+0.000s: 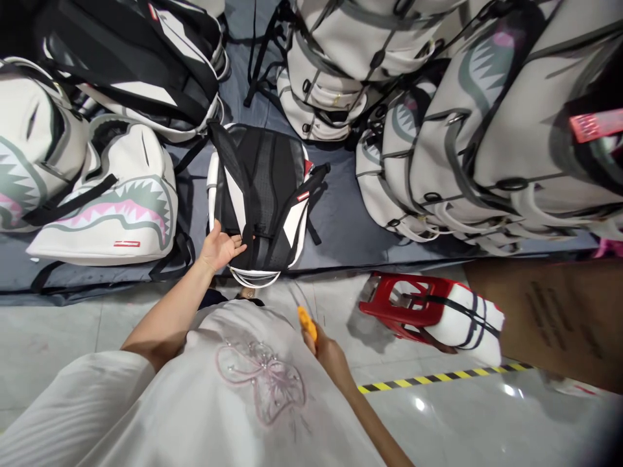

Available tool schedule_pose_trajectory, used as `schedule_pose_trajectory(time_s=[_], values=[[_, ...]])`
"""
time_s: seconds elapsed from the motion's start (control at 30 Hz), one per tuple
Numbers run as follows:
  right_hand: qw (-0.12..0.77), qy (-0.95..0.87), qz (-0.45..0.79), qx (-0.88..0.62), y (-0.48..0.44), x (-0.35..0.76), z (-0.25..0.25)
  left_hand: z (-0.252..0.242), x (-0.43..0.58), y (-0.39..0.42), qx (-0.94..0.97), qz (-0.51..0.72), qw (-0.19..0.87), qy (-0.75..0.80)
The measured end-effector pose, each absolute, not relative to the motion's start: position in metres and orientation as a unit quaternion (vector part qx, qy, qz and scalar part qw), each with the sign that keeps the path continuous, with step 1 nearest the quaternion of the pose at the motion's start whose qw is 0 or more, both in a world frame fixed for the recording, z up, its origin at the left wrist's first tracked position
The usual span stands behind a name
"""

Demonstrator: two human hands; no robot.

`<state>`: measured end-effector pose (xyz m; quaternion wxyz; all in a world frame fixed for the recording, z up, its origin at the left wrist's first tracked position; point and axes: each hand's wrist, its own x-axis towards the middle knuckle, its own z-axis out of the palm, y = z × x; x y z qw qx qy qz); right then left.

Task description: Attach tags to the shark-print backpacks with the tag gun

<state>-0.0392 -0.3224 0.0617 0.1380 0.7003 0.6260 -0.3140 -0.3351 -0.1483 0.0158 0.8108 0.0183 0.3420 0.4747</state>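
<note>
A black and white backpack lies on the dark grey surface in front of me, its padded back and shoulder straps facing up. My left hand rests at its lower left edge, fingers apart, touching a strap and holding nothing. Below the backpack's white handle loop, my right hand is wrapped round an orange-handled tool. A thin, blurred part extends from the tool toward the upper left; what kind of tool it is I cannot tell.
White shark-mouth backpacks lie at the left, below a black one. Stacked pale backpacks fill the right. On the tiled floor stands a red stool with a white strapped bundle, beside a cardboard box.
</note>
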Motion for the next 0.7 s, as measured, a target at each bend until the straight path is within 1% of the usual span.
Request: schedule_pose_trajectory(time_s=[0.1, 0.17, 0.23, 0.27, 0.33, 0.4, 0.43, 0.53, 0.57, 0.7], values=[[0.181, 0.646, -0.377, 0.639, -0.320, -0.058, 0.072, 0.015, -0.332, -0.144, 0.033, 0.477, 0.809, 0.342], [0.187, 0.675, -0.363, 0.615, -0.306, -0.071, 0.075, 0.018, -0.327, -0.141, 0.047, 0.474, 0.801, 0.364], [0.200, 0.689, -0.322, 0.618, -0.293, -0.080, 0.077, 0.025, -0.322, -0.146, 0.070, 0.464, 0.778, 0.417], [0.212, 0.687, -0.304, 0.625, -0.288, -0.081, 0.078, 0.029, -0.320, -0.153, 0.088, 0.464, 0.748, 0.466], [0.231, 0.678, -0.287, 0.637, -0.284, -0.081, 0.081, 0.036, -0.317, -0.178, 0.143, 0.482, 0.640, 0.581], [0.245, 0.670, -0.294, 0.636, -0.283, -0.080, 0.083, 0.037, -0.315, -0.212, 0.224, 0.488, 0.543, 0.645], [0.251, 0.669, -0.297, 0.634, -0.282, -0.080, 0.083, 0.035, -0.314, -0.229, 0.275, 0.468, 0.540, 0.644], [0.260, 0.659, -0.297, 0.640, -0.277, -0.081, 0.081, 0.017, -0.308, -0.261, 0.427, 0.333, 0.611, 0.577], [0.258, 0.652, -0.306, 0.643, -0.275, -0.081, 0.080, 0.009, -0.305, -0.264, 0.461, 0.297, 0.613, 0.569], [0.241, 0.624, -0.373, 0.642, -0.268, -0.077, 0.078, -0.003, -0.287, -0.242, 0.495, 0.228, 0.558, 0.626]])
